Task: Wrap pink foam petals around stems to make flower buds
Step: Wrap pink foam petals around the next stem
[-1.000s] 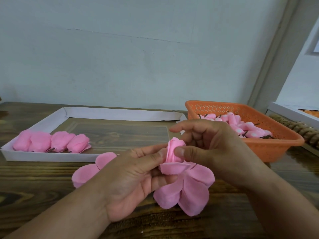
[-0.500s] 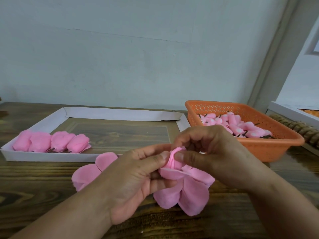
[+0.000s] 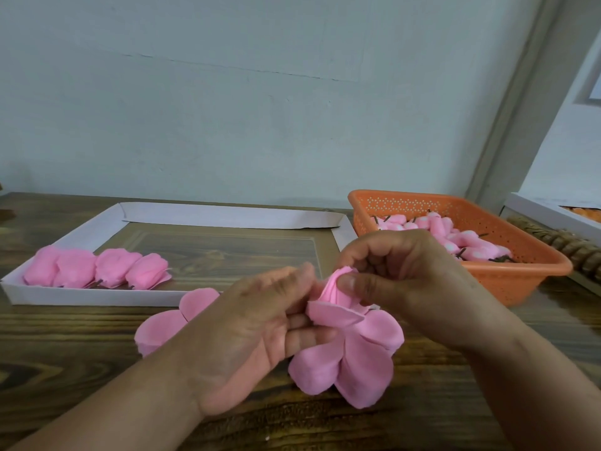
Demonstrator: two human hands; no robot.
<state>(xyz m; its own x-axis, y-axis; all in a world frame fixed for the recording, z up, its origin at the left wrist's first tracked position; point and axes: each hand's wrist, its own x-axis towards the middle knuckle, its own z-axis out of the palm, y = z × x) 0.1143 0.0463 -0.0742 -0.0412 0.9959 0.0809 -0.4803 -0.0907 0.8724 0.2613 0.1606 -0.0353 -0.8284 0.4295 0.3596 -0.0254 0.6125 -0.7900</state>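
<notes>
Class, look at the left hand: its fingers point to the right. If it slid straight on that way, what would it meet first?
Probably the pink foam bud it already touches, with the right hand pinching it just beyond. Depth is hard to judge from one view.

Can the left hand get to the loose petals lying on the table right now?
Probably not yet. The left hand is gripping the flower that the right hand is wrapping. The loose petals lie close beside its wrist with nothing between, so it would only have to let go first.

Pink petals (image 3: 354, 353) (orange perforated basket (image 3: 507, 281)).
</notes>
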